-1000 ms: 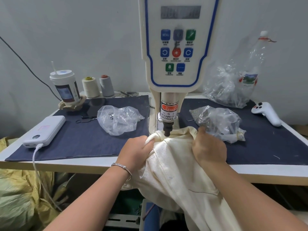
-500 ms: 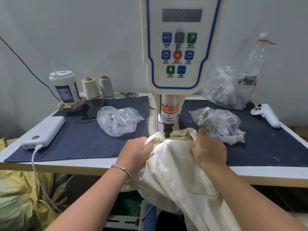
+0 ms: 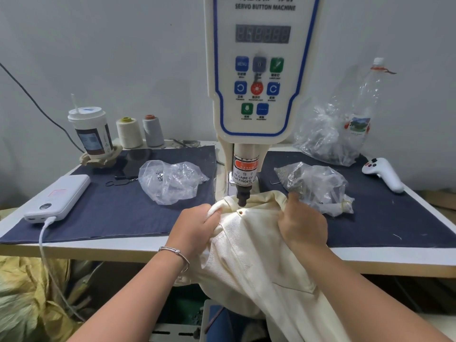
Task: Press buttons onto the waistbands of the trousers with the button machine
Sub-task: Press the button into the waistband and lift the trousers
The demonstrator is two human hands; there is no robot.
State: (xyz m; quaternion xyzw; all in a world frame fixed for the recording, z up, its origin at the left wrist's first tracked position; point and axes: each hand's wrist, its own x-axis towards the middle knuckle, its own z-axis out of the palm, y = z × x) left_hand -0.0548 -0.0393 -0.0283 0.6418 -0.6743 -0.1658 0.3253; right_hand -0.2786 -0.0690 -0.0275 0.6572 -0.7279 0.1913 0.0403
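Note:
Cream trousers (image 3: pixel 249 245) hang over the table's front edge with their waistband under the press head (image 3: pixel 243 197) of the white button machine (image 3: pixel 261 70). A small metal button (image 3: pixel 240 212) shows on the waistband just in front of the head. My left hand (image 3: pixel 195 225) grips the bunched waistband left of the head. My right hand (image 3: pixel 302 223) grips the cloth on the right, thumb up. The fingertips of both hands are hidden in the folds.
Clear bags of metal parts lie left (image 3: pixel 172 181) and right (image 3: pixel 315 186) of the machine, a bigger bag (image 3: pixel 328 139) at the back. A power bank (image 3: pixel 59 198), a cup (image 3: pixel 91 134), two thread cones (image 3: pixel 139 132), a plastic bottle (image 3: pixel 365 104) and a white controller (image 3: pixel 383 174) stand on the blue mat (image 3: pixel 106 211).
The waistband has shifted slightly toward me, so a button now shows on it in front of the press head. Both hands keep their grip.

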